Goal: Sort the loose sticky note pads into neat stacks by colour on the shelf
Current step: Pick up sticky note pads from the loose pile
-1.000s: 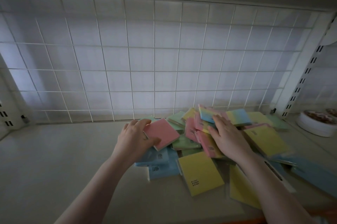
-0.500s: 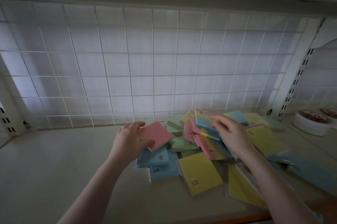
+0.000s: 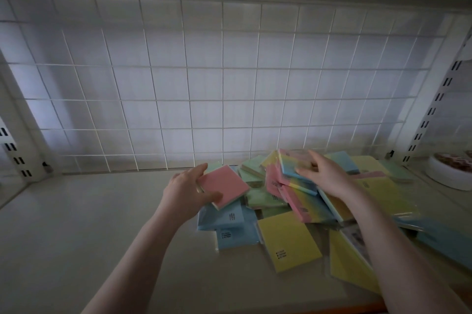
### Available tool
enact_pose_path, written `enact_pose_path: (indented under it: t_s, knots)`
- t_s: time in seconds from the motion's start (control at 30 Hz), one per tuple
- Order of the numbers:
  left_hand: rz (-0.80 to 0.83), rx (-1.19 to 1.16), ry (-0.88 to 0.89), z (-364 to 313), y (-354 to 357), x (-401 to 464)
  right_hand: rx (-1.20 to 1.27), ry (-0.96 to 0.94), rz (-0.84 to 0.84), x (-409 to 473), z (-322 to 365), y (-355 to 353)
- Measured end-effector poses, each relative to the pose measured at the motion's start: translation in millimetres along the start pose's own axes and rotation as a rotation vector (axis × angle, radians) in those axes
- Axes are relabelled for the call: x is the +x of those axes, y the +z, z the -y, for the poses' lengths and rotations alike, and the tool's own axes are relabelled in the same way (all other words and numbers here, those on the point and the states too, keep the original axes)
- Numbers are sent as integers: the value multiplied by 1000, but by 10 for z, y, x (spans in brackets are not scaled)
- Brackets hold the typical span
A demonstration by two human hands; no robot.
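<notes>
**First pink pad is out, and no stacks are made yet**

Head view: Your left hand (image 3: 187, 193) is grasping a pink pad (image 3: 224, 189), with the thumb on top and the fingers along its far left edge. The pad sits at the left edge of the pile (image 3: 306, 201), just above two blue pads (image 3: 229, 224).

Your right hand (image 3: 329, 178) reaches into the far middle of the pile. Its fingers lie on a rainbow pad (image 3: 296, 168) (pink, yellow and blue stripes). I cannot tell if they grip it or only touch it.

The pile is still a jumble on the right half of the shelf (image 3: 89, 224). Green pads (image 3: 258, 196) lie in the middle, a yellow pad (image 3: 288, 244) lies near you, and more yellow and blue ones lie on the far right. A wire grid (image 3: 204, 99) stands at the back. A white bowl (image 3: 452, 173) sits far right.

You look to be at the picking step. Next, the pink pad needs a home. Set it flat on the bare left part of the shelf, well apart from the pile, so a pink stack can grow there. The wrapped pads look slippery, so lift them gently or the heap may slide.
</notes>
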State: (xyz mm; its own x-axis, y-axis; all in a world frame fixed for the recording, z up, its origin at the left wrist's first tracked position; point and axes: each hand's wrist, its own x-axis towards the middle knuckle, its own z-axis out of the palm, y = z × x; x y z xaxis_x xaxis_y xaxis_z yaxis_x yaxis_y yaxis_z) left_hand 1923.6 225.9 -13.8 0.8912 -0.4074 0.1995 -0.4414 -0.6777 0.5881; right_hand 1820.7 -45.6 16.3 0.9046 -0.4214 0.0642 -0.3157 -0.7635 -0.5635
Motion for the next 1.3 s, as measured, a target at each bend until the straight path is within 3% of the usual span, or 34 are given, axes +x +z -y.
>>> enact_pose_path:
  t_s: [0.23,0.43,0.77,1.3]
  knots:
    - [-19,7,-62,-31,1,24,392,-22,-29,-70,53,14]
    - [22,-63,-106,-58,-72,9,345,-138,-52,-134,113,34]
    - [-2,-471,-133,-69,-179,-63,513,-189,-81,-181,118,45]
    - [-279,-1011,-249,243,-899,-534,927,-94,-81,-348,612,81]
